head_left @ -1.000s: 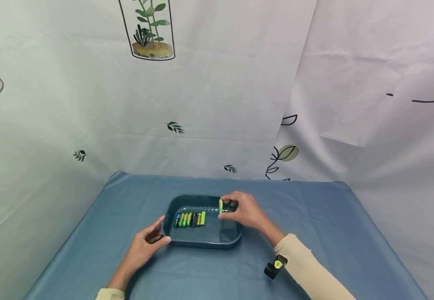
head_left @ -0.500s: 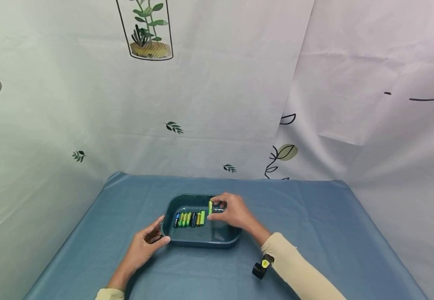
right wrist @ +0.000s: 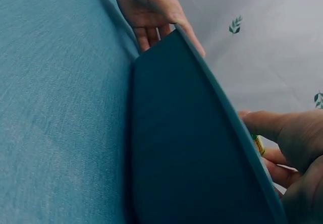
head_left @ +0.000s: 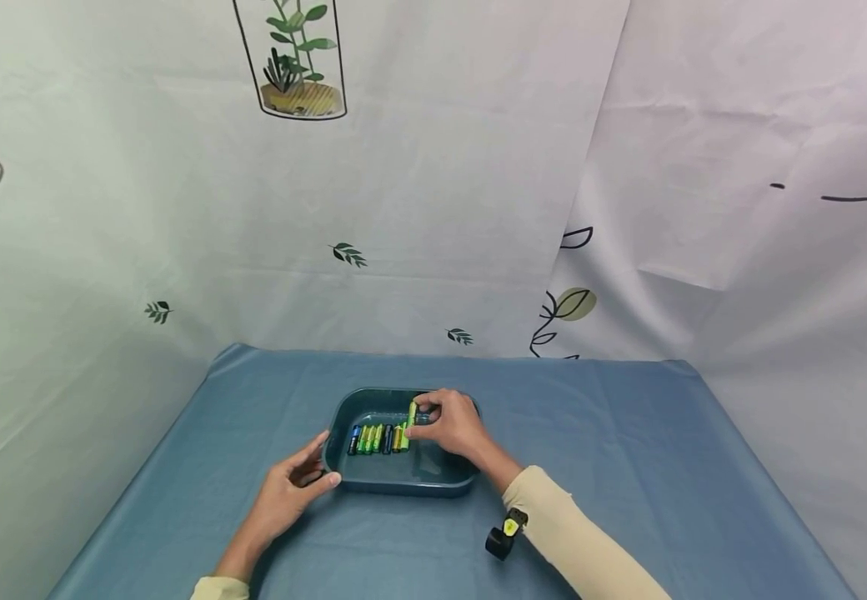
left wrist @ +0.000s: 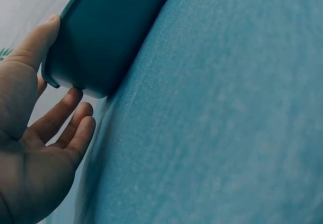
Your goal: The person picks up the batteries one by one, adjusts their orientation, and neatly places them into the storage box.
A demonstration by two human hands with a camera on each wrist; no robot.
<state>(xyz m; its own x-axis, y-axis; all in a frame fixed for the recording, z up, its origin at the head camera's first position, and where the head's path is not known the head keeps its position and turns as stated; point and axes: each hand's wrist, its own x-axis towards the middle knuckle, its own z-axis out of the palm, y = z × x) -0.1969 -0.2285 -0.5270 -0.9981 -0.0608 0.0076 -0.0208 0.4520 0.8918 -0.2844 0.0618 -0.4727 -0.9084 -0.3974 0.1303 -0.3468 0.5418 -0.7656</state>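
A dark teal tray (head_left: 403, 488) lies on the blue cloth, with a row of batteries (head_left: 378, 438), green, yellow-green and dark, standing side by side in its left half. My left hand (head_left: 287, 487) holds the tray's left end, thumb on the rim and fingers against the outer wall, as the left wrist view also shows. Between thumb and fingertips, my right hand (head_left: 454, 427) pinches a yellow-green battery (head_left: 413, 412) over the tray, close to the right end of the row. In the right wrist view the tray wall hides most of this battery (right wrist: 258, 144).
The blue cloth (head_left: 591, 467) covers the table around the tray. Pale fabric walls (head_left: 433, 183) printed with plants rise behind it and on both sides. A black wrist device (head_left: 504, 535) hangs below the right sleeve.
My right hand has carried its battery leftward across the tray to the right end of the row. The left hand and the tray have stayed in place.
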